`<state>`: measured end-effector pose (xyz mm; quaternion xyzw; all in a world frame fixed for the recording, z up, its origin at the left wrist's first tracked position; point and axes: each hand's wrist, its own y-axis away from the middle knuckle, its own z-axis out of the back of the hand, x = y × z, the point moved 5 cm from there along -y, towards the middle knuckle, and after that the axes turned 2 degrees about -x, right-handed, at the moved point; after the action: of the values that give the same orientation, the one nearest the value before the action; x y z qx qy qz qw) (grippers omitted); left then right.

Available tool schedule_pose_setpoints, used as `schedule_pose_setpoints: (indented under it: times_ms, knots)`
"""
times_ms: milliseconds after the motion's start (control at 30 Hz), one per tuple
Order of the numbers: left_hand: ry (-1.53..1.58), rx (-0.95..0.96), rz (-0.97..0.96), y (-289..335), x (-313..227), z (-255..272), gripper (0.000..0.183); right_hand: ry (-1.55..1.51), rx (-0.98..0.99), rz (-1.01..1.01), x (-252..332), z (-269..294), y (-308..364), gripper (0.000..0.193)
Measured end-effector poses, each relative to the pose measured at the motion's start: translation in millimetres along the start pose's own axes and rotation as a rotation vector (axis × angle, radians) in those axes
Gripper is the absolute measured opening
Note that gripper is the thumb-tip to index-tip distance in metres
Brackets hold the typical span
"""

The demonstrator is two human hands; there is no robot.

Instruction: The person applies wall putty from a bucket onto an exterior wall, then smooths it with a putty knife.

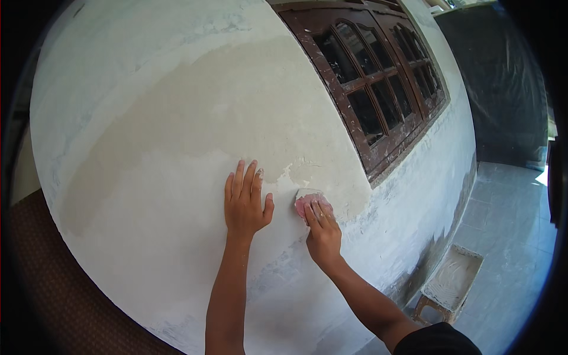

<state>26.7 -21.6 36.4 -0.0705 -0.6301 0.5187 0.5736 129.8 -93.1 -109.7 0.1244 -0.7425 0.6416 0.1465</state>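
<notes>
My right hand [323, 232] grips a pinkish-red scraper [303, 205] whose pale, smeared edge rests against the wall [177, 266]. Beside it on the left, my left hand [244, 204] lies with its fingers stretched out against the same wall, holding nothing; a whitish smear marks one fingertip. Above both hands spreads a large beige, damp-looking patch of plaster [195, 112], with whiter paint around it. Small ragged white flakes or gaps show in the patch just above the scraper.
A dark brown wooden window [378, 83] with splashed frame is set in the wall at upper right. On the tiled floor [509, 219], a tray of whitish paste [454, 278] sits on a small stool [432, 310]. A dark sheet [497, 83] hangs at far right.
</notes>
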Motion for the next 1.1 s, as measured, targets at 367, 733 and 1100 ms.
schedule_pose_setpoints:
  times_ms: [367,733,1100]
  knots:
    - [0.031,-0.1,0.0,-15,-23,-13,0.043,-0.534,0.153,-0.191,-75,57,-141,0.051]
    - [-0.011,-0.135,0.056,-10,-23,-19,0.048,-0.381,0.148,0.051,-90,32,-216,0.047]
    - [-0.022,-0.139,0.085,-5,-20,-23,0.047,-0.427,0.265,0.119,-70,20,-167,0.055]
